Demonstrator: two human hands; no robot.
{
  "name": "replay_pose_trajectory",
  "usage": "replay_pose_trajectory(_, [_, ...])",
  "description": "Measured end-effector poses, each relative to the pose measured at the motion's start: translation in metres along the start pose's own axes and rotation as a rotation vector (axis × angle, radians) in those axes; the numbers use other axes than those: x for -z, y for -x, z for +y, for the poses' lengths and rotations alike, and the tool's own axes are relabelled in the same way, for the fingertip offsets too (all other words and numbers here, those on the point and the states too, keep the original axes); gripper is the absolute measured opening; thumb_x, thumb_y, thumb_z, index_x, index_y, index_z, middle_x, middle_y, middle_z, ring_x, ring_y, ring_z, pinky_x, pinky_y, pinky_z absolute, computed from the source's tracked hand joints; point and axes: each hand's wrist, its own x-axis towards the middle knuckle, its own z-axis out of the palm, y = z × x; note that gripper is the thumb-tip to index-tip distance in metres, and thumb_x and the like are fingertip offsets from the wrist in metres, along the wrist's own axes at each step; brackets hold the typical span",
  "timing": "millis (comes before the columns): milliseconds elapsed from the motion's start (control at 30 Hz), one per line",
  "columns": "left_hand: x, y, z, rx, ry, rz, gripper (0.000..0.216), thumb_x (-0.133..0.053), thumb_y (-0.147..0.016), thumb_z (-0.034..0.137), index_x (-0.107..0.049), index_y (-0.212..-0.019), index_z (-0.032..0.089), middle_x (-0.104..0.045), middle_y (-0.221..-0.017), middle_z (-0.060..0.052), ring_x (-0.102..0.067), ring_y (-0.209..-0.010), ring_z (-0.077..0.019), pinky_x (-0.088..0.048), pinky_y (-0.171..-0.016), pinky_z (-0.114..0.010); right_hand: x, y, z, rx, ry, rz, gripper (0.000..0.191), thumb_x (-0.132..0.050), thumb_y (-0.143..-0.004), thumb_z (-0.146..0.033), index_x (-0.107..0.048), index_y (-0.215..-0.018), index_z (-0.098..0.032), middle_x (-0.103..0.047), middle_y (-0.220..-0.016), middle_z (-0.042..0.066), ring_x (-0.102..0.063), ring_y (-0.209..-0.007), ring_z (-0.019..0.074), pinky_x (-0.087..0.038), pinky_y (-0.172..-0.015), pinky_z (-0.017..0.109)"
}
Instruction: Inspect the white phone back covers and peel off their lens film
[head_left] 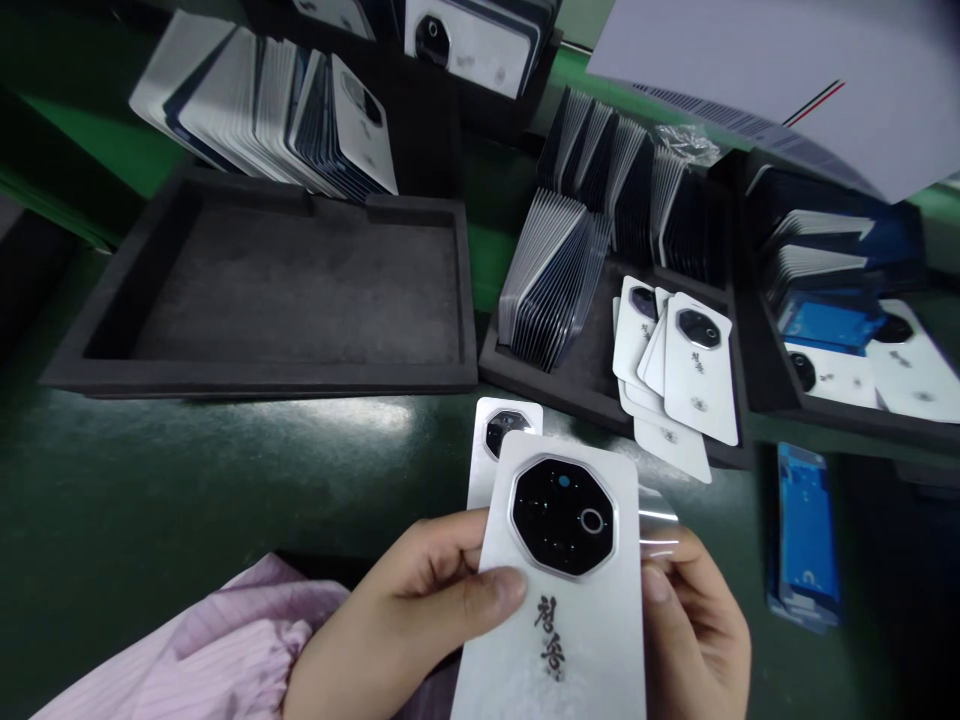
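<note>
A white phone back cover (559, 620), with a black octagonal camera window (562, 515) and dark brush lettering, is held upright towards me. My left hand (420, 610) grips its left edge, thumb on the front and fingers behind. At the right edge, my right hand (694, 620) pinches a strip of clear film (658, 520) between thumb and finger. Whether that film is joined to the cover's back cannot be seen. Just behind, a second white back cover (484, 470) lies on the green table, partly hidden by the held one.
A black foam tray (277, 385) lies at left, with a row of covers (262, 110) behind it. The middle tray (559, 395) holds stacked covers and a loose pile (697, 370). Blue film pieces (806, 535) lie at right. White paper (787, 80) overhangs the right tray (840, 415).
</note>
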Motion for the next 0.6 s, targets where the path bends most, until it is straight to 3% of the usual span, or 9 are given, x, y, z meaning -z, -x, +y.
replay_pose_trajectory(233, [-0.007, 0.000, 0.006, 0.025, -0.117, 0.089, 0.015, -0.085, -0.092, 0.039, -0.091, -0.096, 0.025, -0.071, -0.073, 0.000, -0.054, -0.069, -0.0129, -0.042, -0.068, -0.020, 0.004, 0.001, 0.005, -0.039, -0.082, -0.020, 0.034, -0.093, -0.081, -0.046, -0.066, -0.076, -0.025, -0.057, -0.065, -0.005, -0.055, -0.060, 0.0144, -0.043, -0.055, 0.024])
replay_pose_trajectory(433, [-0.006, 0.001, 0.004, 0.007, -0.179, 0.091, 0.024, -0.081, -0.094, 0.046, -0.091, -0.095, 0.024, -0.061, -0.080, 0.000, -0.048, -0.073, -0.0139, -0.040, -0.068, -0.022, 0.010, -0.002, 0.009, 0.003, -0.081, -0.069, 0.031, -0.090, -0.085, -0.046, -0.068, -0.079, -0.025, -0.062, -0.067, -0.003, -0.053, -0.058, 0.0127, -0.045, -0.055, 0.022])
replay_pose_trajectory(600, [-0.006, 0.001, 0.003, -0.095, -0.275, 0.117, 0.018, -0.077, -0.098, 0.042, -0.091, -0.100, 0.031, -0.071, -0.088, -0.002, -0.057, -0.084, -0.0186, -0.045, -0.074, -0.023, 0.013, -0.002, 0.012, -0.004, -0.092, -0.078, 0.028, -0.090, -0.085, -0.045, -0.069, -0.083, -0.027, -0.066, -0.067, -0.002, -0.055, -0.056, 0.0153, -0.044, -0.053, 0.024])
